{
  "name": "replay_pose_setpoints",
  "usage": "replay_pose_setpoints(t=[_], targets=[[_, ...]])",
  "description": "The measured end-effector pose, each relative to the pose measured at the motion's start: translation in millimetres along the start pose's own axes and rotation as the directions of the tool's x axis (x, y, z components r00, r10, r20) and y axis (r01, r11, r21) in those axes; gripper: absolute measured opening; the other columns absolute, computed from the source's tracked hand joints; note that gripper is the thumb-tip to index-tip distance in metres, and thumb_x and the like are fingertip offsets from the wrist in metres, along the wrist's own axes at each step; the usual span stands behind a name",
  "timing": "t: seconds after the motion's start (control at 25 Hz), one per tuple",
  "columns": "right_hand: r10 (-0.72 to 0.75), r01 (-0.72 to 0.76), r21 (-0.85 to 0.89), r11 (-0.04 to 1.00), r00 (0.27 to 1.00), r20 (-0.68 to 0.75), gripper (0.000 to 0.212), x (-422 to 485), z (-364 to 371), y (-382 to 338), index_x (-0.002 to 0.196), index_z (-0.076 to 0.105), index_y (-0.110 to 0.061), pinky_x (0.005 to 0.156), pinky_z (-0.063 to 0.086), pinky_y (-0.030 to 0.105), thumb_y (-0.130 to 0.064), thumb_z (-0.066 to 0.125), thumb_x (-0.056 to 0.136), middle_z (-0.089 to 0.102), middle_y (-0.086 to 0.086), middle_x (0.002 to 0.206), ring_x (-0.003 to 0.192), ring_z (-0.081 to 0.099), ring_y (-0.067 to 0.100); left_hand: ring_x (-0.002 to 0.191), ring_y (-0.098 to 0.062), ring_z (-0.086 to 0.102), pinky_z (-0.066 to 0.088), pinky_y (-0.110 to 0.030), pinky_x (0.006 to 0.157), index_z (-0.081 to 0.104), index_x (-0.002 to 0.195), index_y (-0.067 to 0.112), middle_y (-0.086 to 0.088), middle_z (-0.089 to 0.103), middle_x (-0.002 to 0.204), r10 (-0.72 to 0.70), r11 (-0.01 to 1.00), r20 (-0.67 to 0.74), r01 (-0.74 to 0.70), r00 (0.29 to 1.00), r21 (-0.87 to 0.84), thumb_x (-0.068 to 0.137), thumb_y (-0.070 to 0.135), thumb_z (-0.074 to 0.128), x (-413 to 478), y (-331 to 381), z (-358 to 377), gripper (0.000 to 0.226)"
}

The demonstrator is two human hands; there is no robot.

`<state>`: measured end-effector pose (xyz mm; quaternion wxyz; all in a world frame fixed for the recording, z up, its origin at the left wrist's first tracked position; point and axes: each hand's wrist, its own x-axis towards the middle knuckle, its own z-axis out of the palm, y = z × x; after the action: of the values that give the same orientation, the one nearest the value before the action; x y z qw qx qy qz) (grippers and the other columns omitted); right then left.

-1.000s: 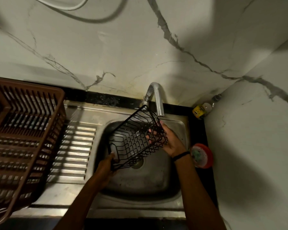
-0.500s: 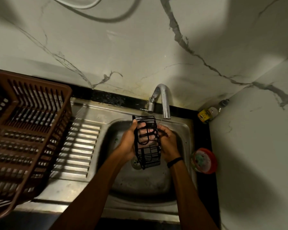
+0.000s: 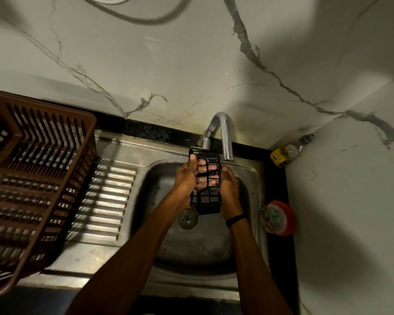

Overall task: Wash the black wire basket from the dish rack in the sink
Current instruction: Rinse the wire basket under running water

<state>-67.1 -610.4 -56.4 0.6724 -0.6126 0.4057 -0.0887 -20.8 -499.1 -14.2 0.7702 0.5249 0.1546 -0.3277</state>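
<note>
Left grip (image 3: 184,178): bare hand clasped on the left long side of the black wire basket (image 3: 207,202), thumb lying up along the near edge, fingers curled round behind. Right grip (image 3: 229,189): clasped on the right long side, thumb at the upper corner. Fingers (image 3: 203,185) show through the wires in the upper half; cannot tell which belong to which hand. Neither grip holds anything but the basket.

Basket: held on end, narrow face towards the camera, clear of the sink (image 3: 250,223) floor and over the basin, just behind the drain (image 3: 187,218). Its top edge overlaps the base of the faucet (image 3: 223,133) in this view; the spout mouth sits just beside the top right corner. No water stream can be made out.

Surroundings: brown dish rack (image 3: 39,169) well apart on the left, beyond the ribbed drainboard (image 3: 105,194). On the table to the right of the sink, a red-rimmed tub (image 3: 278,218) with something green inside, and a small bottle (image 3: 287,152) in the corner.

Step, as judged: hand-rubbing stage of the wash, basket already out of the rack and over the basin.

Next move calls for: bringing the wires under the spout mouth with water on, one grip steadying while the other works the faces. Wet thin wire will be slippery, so a firm hold is needed.
</note>
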Motion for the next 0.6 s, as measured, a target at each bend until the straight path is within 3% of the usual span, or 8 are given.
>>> replay_pose_setpoints(t=[0.12,0.2,0.32,0.4,0.52,0.6], targets=[[0.013,-0.013,0.014,1.0,1.0,0.017,0.029,4.8,-5.3,-7.3,0.108,0.066,-0.021,0.067,0.055,0.027,-0.036,0.042,0.103,0.07,-0.001,0.094,0.078,0.067,0.013,0.086,-0.032,0.076,0.059,-0.028,0.054,0.067,0.115,0.008,-0.014,0.077,0.104,-0.032,0.999,-0.01,0.032,0.999,0.032,0.105,0.053,0.04,10.7,0.3,6.9,0.053],[0.032,-0.033,0.032,0.999,0.999,0.014,0.03,2.8,-7.7,-11.9,0.102,0.067,-0.02,0.061,0.056,0.026,-0.044,0.049,0.098,0.072,0.001,0.091,0.073,0.067,0.012,0.075,-0.026,0.074,0.061,-0.03,0.057,0.07,0.111,0.008,-0.012,0.077,0.096,-0.067,0.996,0.023,0.065,0.998,0.053,0.106,0.049,0.043,11.9,4.2,14.1,0.049],[-0.003,0.003,-0.028,1.0,1.0,-0.014,0.055,1.6,-9.2,-10.9,0.112,0.068,-0.014,0.073,0.058,0.036,-0.062,0.054,0.087,0.074,0.012,0.098,0.084,0.072,0.026,0.067,-0.018,0.067,0.057,-0.027,0.058,0.068,0.111,0.0,-0.011,0.071,0.085,-0.096,0.987,0.088,0.083,0.991,0.137,0.106,0.031,0.053,10.1,9.2,21.6,0.035],[-0.023,0.023,-0.089,0.996,1.0,-0.008,0.055,2.5,-12.9,-4.8,0.109,0.07,-0.014,0.075,0.059,0.036,-0.062,0.05,0.09,0.075,0.012,0.095,0.085,0.073,0.026,0.068,-0.016,0.07,0.06,-0.024,0.059,0.065,0.115,-0.007,-0.015,0.071,0.089,-0.102,0.985,0.138,0.08,0.985,0.155,0.101,0.009,0.059,10.4,7.7,23.8,0.021],[-0.031,0.031,-0.15,0.988,1.0,0.003,0.05,3.0,-20.0,-6.3,0.103,0.072,-0.016,0.072,0.06,0.028,-0.057,0.045,0.096,0.075,0.009,0.091,0.082,0.073,0.017,0.079,-0.02,0.076,0.063,-0.024,0.068,0.063,0.114,-0.012,-0.021,0.074,0.1,-0.099,0.995,0.125,0.097,0.987,0.025,0.096,-0.012,0.056,14.9,2.5,25.3,0.019],[-0.051,0.045,-0.179,0.983,0.998,-0.027,0.04,0.3,-22.0,-16.3,0.096,0.072,-0.018,0.06,0.052,0.013,-0.047,0.044,0.101,0.073,0.0,0.085,0.072,0.069,0.002,0.073,-0.018,0.074,0.062,-0.024,0.068,0.067,0.099,-0.007,-0.014,0.074,0.085,-0.113,0.987,0.138,0.128,0.984,-0.102,0.095,-0.014,0.054,15.9,0.2,24.9,0.015]])
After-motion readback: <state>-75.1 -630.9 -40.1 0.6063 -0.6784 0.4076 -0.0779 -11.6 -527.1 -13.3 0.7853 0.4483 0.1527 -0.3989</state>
